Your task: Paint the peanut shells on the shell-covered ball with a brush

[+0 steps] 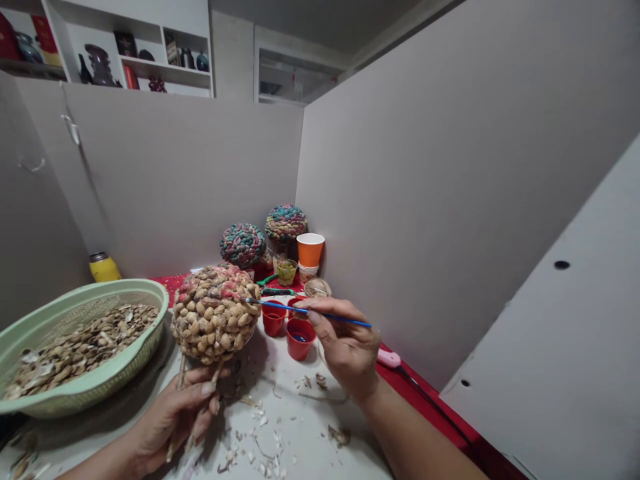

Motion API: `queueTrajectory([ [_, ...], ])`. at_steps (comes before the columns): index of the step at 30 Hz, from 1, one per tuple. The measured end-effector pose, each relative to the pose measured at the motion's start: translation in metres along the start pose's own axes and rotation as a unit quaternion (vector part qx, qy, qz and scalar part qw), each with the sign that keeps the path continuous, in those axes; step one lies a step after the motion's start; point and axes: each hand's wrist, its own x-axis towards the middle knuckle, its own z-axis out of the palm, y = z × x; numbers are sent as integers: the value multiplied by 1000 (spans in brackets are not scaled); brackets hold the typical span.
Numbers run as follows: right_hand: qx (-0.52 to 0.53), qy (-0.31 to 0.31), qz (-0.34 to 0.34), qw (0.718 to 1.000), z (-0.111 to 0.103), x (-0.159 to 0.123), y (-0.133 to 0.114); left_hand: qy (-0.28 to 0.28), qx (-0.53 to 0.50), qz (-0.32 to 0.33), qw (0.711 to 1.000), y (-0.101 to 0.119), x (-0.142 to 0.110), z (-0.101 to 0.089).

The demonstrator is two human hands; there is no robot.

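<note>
Pink and dull purple tint the upper part of a shell-covered ball [215, 320], raised over a littered white tabletop [300, 447] at a partitioned bench. Below it, a left hand [177, 407] curls its fingers around the ball's stick-like legs [181, 373], the thumb pressed to one of them. At right, a right hand [353, 350] pinches a blue paintbrush [287, 307] between thumb and fingers, its tip at the ball's upper side, apparently touching. Red cups [299, 347] stand just beside. The step in hand looks like colouring the shells; the next move seems to call for a steady lower grip and light brush pressure on the bare shells.
</note>
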Motion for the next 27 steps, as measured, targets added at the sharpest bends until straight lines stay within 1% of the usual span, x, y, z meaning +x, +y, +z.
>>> queueTrajectory([
  [4,29,11,-2,1000,1,-3,4,-2,0,1,1000,-1,0,1],
  [10,26,-24,5,999,5,-5,3,7,17,-13,1000,2,-5,6],
  [14,13,-4,7,1000,3,-2,-1,24,19,1,1000,7,-7,9],
  [18,-14,4,-2,1000,0,-2,-1,32,18,4,999,7,-5,6],
  [22,5,10,-23,1000,0,-1,0,19,20,-1,1000,4,-5,3],
  [27,3,-8,-29,1000,4,3,-5,-4,28,-4,1000,3,-4,2],
])
